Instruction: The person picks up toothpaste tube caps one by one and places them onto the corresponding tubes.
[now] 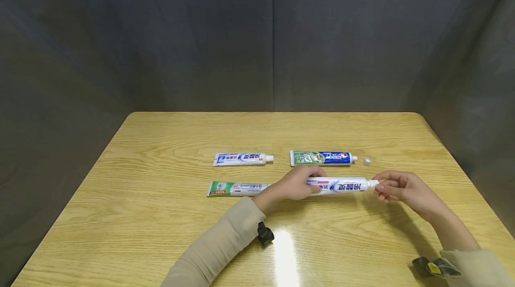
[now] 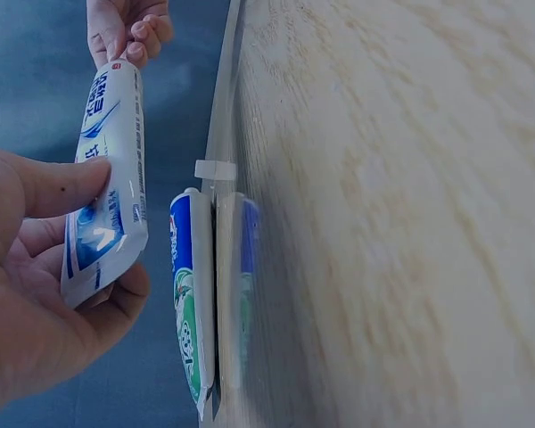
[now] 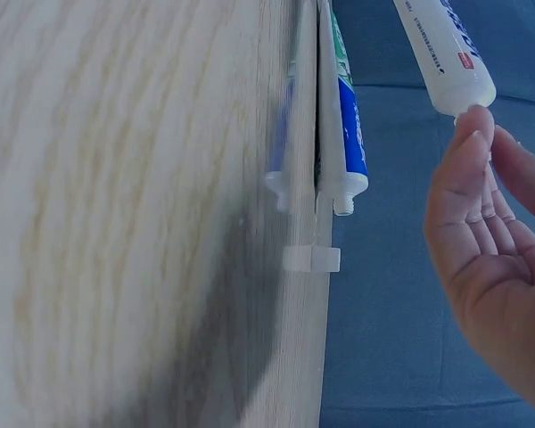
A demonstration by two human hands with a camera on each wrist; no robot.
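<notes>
Beyond the held tube [image 1: 343, 185] lies a cap [image 1: 367, 161].

On the table [image 1: 132, 233] we find a back-left tube [image 1: 242, 158], a front-left tube [image 1: 237, 188] before it, and, behind the held tube [image 1: 344, 185], a back-right tube [image 1: 322, 158] left of a cap [image 1: 367, 161].

Held white tube [image 1: 342, 185], tail end covered by left hand [image 1: 297, 183] in the head view, cap [image 1: 374, 183] mostly hidden by right hand [image 3: 495, 267] in the right wrist view, green-and-white tube [image 1: 228, 188] masked at right end, left sleeve [image 1: 223, 238] cropped below.
</notes>
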